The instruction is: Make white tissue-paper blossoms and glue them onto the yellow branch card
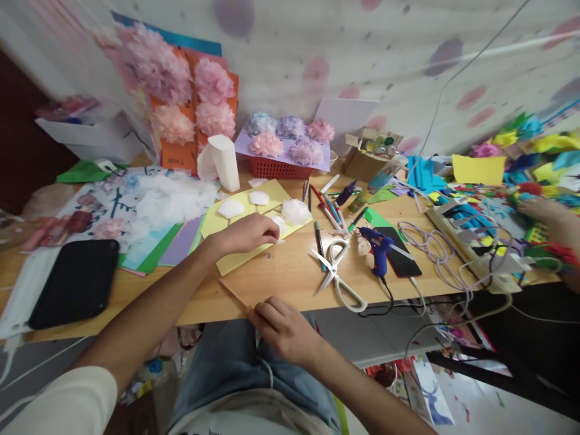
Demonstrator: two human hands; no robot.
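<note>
A yellow card (235,264) lies on the table in front of me, with white paper shapes (231,209) and a fluffy ball of cotton (296,212) on it. Over its lower right part is my left hand (254,232), fingers pinched together at a small tuft of cotton (280,225); its fingertips partly hide the tuft. At the table's front edge, my right hand (283,329) is closed around one end of a thin wooden stick (233,294), which points up and left toward the card.
To the right lie scissors (334,270), a blue glue gun (377,248), a phone (401,257), pens and a power strip (471,248) with cables. Loose cotton (167,196) and a black tablet-like device (75,283) are left. Another person's hand (544,214) reaches in at far right.
</note>
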